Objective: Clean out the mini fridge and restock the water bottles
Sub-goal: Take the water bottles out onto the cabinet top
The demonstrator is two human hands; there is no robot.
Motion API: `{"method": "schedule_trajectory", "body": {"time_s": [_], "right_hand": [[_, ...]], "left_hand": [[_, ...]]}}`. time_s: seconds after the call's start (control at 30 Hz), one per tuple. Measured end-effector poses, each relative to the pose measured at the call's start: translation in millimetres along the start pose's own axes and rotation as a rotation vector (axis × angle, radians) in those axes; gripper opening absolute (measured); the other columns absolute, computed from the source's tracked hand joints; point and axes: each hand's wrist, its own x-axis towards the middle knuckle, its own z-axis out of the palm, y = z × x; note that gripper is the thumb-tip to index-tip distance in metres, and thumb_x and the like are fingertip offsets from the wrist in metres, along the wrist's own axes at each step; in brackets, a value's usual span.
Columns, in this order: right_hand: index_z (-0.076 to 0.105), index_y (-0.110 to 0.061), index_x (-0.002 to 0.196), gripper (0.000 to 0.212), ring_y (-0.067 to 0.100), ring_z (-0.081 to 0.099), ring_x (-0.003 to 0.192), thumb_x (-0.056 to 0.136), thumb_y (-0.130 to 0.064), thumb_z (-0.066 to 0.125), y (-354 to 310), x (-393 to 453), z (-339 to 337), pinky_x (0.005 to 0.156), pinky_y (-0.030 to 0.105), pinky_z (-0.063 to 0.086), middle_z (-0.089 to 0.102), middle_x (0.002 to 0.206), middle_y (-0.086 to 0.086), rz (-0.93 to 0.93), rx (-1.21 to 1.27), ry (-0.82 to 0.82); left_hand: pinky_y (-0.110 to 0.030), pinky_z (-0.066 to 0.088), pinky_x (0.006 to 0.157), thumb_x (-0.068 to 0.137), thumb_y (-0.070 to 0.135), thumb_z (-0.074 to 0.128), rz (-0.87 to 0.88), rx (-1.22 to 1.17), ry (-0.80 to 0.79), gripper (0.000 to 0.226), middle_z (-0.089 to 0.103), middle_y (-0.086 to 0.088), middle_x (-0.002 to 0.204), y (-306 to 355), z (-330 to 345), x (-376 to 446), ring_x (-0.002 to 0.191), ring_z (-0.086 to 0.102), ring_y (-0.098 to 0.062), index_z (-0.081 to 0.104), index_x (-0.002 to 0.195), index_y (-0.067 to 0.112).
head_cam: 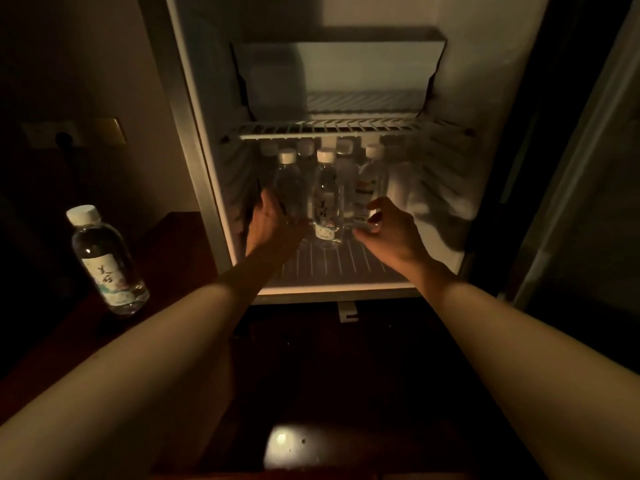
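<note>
Head: dim room, fridge open, wire shelf.

The scene is dim and warm-toned, and nearly all the light falls on the white inner walls of the open mini fridge, which glow pale while the wall at the left and the door at the right sink into near black. Clear plastic water bottles with white caps in the fridge carry small glints and throw soft shadows on the back wall, the far row behind them blurred, and the fridge's straight edges bow outward with wide-angle distortion. A bright, soft-edged patch of glare lies on the dark near floor, and the whole picture is grainy and slightly soft.
</note>
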Motion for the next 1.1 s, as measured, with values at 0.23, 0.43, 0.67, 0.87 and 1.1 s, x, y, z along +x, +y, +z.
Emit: {"method": "schedule_trajectory", "body": {"time_s": [0.23, 0.43, 0.67, 0.87, 1.1], "right_hand": [[0.05, -0.02, 0.132, 0.064, 0.01, 0.062, 0.095, 0.077, -0.037, 0.081, -11, 15, 23, 0.08, 0.035, 0.056, 0.063, 0.107, -0.006, -0.147, 0.107, 0.114], [0.045, -0.022, 0.138, 0.069, 0.013, 0.06, 0.099, 0.08, -0.035, 0.079, -21, 21, 33, 0.082, 0.037, 0.054, 0.061, 0.114, 0.0, -0.111, 0.123, 0.102], [0.057, -0.022, 0.125, 0.042, 0.021, 0.057, 0.115, 0.087, -0.037, 0.067, -39, 39, 49, 0.093, 0.038, 0.049, 0.061, 0.122, 0.002, -0.127, 0.109, 0.147], [0.053, -0.018, 0.128, 0.055, 0.024, 0.055, 0.116, 0.083, -0.041, 0.072, -45, 49, 56, 0.087, 0.028, 0.042, 0.058, 0.126, 0.006, -0.092, 0.094, 0.181], [0.045, -0.021, 0.134, 0.067, 0.025, 0.056, 0.114, 0.082, -0.052, 0.071, -57, 50, 60, 0.084, 0.033, 0.043, 0.054, 0.131, 0.006, 0.055, 0.074, 0.227]], "left_hand": [[-0.016, 0.054, 0.076, 0.076, 0.02, 0.082, 0.002, -0.161, 0.048, 0.079, 0.058, 0.003, 0.122, -2, 15, 17, 0.102, 0.061, -0.015, 0.039, 0.143, 0.017], [-0.022, 0.045, 0.093, 0.078, 0.021, 0.081, 0.033, -0.208, 0.133, 0.075, 0.058, -0.003, 0.133, 2, 15, 14, 0.121, 0.055, -0.018, 0.043, 0.142, 0.016], [-0.029, 0.06, 0.067, 0.068, 0.021, 0.086, 0.094, -0.227, 0.09, 0.071, 0.07, 0.002, 0.102, 4, 2, 2, 0.078, 0.068, -0.008, 0.049, 0.127, 0.02], [-0.029, 0.061, 0.063, 0.067, 0.023, 0.086, 0.073, -0.191, 0.053, 0.065, 0.07, 0.008, 0.092, 0, -4, -3, 0.075, 0.069, -0.008, 0.048, 0.119, 0.028], [-0.022, 0.059, 0.065, 0.068, 0.021, 0.085, 0.103, -0.183, 0.05, 0.068, 0.065, 0.017, 0.085, -4, -7, -11, 0.072, 0.064, 0.008, 0.046, 0.123, 0.031]]}}
